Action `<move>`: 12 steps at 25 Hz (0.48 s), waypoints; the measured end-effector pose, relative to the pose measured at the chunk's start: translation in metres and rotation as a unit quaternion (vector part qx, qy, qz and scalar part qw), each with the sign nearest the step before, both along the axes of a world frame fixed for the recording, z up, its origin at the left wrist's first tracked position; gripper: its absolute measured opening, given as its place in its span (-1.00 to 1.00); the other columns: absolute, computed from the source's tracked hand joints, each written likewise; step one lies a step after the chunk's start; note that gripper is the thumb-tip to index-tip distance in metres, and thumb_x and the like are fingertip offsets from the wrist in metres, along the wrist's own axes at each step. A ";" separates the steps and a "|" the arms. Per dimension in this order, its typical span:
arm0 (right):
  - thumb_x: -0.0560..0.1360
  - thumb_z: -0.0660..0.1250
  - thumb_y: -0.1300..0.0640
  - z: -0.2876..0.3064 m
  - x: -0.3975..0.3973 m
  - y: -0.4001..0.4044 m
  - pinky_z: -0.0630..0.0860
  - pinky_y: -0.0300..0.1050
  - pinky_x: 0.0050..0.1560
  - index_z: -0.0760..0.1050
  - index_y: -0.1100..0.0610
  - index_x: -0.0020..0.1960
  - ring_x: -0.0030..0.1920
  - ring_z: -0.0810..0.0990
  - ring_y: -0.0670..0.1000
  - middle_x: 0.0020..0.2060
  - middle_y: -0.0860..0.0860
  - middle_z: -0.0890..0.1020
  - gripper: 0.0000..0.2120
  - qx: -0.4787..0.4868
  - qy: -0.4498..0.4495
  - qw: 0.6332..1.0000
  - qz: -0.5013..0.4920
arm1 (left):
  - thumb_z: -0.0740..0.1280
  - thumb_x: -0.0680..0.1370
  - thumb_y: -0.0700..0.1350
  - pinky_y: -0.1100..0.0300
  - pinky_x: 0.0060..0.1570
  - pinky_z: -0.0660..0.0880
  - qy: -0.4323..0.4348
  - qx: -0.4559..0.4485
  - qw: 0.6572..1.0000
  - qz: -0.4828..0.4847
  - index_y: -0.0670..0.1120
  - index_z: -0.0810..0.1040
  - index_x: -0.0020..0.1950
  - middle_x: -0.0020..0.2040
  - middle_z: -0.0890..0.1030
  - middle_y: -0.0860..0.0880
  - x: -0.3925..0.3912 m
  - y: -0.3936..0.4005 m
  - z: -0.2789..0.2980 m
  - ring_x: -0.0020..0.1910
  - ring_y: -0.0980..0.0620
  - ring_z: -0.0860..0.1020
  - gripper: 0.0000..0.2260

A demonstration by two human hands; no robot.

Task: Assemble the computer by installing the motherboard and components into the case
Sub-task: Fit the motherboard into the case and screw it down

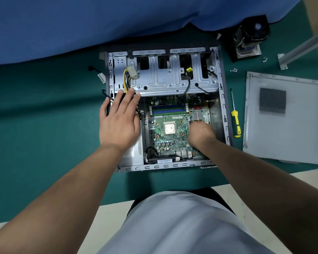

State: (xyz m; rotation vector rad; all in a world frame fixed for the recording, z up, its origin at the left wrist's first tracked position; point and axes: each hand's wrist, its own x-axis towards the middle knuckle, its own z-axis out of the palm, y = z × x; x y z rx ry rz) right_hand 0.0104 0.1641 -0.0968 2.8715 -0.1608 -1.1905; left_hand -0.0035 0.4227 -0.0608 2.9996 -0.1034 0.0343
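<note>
Carefully, I'm steadying the case (221, 99) with my flat, open left hand (118, 118) while my right hand (200, 132), fingers curled out of sight so I cannot tell its grip, is pressing on the motherboard (170, 129), risking flexing it.

Left hand (118, 119) flat, fingers spread, palm down. Right hand (200, 133) curled, knuckles up. Both forearms bare, extended forward.

1. Your left hand (118, 123) and right hand (200, 133) are bare, without gloves, rings or a watch.
2. Both your forearms are uncovered; no sleeves reach into view.
3. You wear a plain, light grey-blue garment (176, 224) over your torso.
</note>
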 end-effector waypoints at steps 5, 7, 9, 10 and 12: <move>0.54 0.30 0.29 -0.002 -0.002 -0.002 0.47 -0.09 -0.35 0.49 0.18 -0.09 -0.29 0.55 0.03 -0.23 0.08 0.56 -0.95 0.000 0.010 1.000 0.007 | 0.08 0.61 -0.01 -0.11 0.58 0.01 -0.001 -0.004 1.000 -0.001 0.12 0.26 0.60 0.64 0.23 0.12 -0.001 -0.001 0.000 0.63 0.05 0.12 -0.48; 0.54 0.28 0.30 -0.002 -0.003 -0.001 0.44 -0.09 -0.37 0.48 0.18 -0.08 -0.31 0.52 0.02 -0.24 0.08 0.54 -0.94 -0.002 0.011 1.000 0.012 | 0.08 0.61 -0.01 -0.11 0.57 0.03 -0.004 -0.002 1.000 0.000 0.12 0.26 0.59 0.63 0.24 0.12 0.000 0.000 0.000 0.63 0.05 0.13 -0.48; 0.54 0.27 0.33 -0.002 -0.005 0.000 0.48 -0.07 -0.33 0.49 0.19 -0.04 -0.30 0.53 0.04 -0.25 0.08 0.53 -0.92 -0.007 0.010 1.000 0.014 | 0.08 0.61 -0.01 -0.12 0.57 0.04 -0.005 -0.001 1.000 0.000 0.12 0.27 0.59 0.63 0.24 0.13 0.000 0.000 0.000 0.63 0.04 0.14 -0.48; 0.54 0.26 0.35 -0.002 -0.006 0.000 0.51 -0.06 -0.29 0.51 0.20 0.00 -0.27 0.55 0.05 -0.24 0.09 0.52 -0.89 -0.012 0.013 1.000 0.016 | 0.08 0.61 -0.01 -0.12 0.57 0.04 -0.005 -0.001 1.000 0.000 0.12 0.27 0.59 0.63 0.24 0.13 0.000 0.000 0.000 0.63 0.04 0.14 -0.49; 0.57 0.26 0.30 -0.002 -0.006 0.000 0.52 -0.04 -0.24 0.53 0.22 0.05 -0.20 0.58 0.09 -0.21 0.09 0.54 -0.90 -0.018 0.020 0.999 0.029 | 0.08 0.61 -0.01 -0.12 0.58 0.03 -0.005 0.002 1.000 -0.003 0.12 0.26 0.60 0.63 0.23 0.12 0.000 -0.001 -0.001 0.63 0.04 0.13 -0.48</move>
